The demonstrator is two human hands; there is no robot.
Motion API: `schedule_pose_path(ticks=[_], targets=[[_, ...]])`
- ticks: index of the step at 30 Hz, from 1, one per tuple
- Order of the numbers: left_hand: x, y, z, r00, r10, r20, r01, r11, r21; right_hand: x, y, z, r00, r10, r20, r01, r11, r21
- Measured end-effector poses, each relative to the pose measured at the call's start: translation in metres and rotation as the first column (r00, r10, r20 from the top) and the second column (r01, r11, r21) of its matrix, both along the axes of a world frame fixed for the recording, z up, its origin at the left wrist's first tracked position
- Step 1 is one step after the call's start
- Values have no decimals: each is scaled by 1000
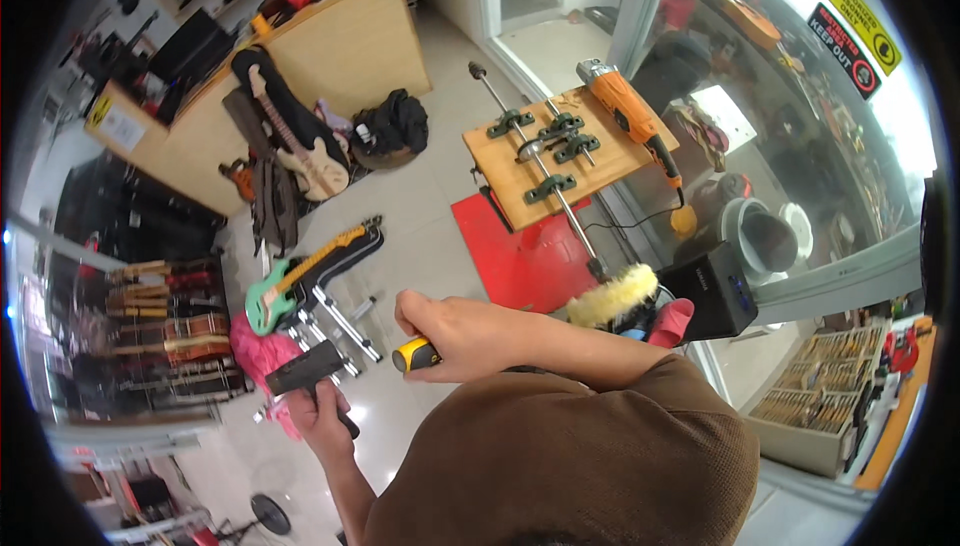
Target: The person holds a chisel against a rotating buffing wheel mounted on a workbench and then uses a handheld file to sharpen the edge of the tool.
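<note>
My left hand (315,414) is closed on a dark tool with a flat rectangular head (305,366) and a black end poking out below the fingers. Just to its right, my right hand (448,334) grips a yellow-and-black handle (415,354); the rest of that object is hidden. A mint-green electric guitar (268,304) lies beyond my hands on a silver tubular stand (350,336), near pink wrapping (250,356).
A wooden board (480,161) carries a shaft, bearing blocks and an orange grinder (625,106), beside a red sheet (480,246) and yellow buffing wheel (615,296). A cream guitar (310,166) leans by the counter (370,36). Racked guitars (190,336) stand left, a black box (710,286) right.
</note>
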State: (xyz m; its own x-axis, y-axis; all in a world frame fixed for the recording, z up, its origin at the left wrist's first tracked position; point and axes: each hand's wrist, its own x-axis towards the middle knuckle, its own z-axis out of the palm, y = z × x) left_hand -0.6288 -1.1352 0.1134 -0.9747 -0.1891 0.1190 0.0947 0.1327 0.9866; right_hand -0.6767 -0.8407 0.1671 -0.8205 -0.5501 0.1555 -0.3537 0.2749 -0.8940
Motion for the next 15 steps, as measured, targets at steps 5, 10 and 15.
schedule_pose_path(ticks=[5, 10, 15], targets=[[-120, -11, -27, 994, -25, 104, 14, 994, 104, -116, -17, -1, 996, -14, -91, 13, 1000, -8], [-234, -38, -42, 918, -50, 393, -43, 973, 225, -226, -7, 19, 969, -187, -162, 169, 979, -117], [-380, -32, -51, 846, -168, 507, 105, 983, 149, -322, 66, 15, 747, -663, -50, 651, 745, -144]])
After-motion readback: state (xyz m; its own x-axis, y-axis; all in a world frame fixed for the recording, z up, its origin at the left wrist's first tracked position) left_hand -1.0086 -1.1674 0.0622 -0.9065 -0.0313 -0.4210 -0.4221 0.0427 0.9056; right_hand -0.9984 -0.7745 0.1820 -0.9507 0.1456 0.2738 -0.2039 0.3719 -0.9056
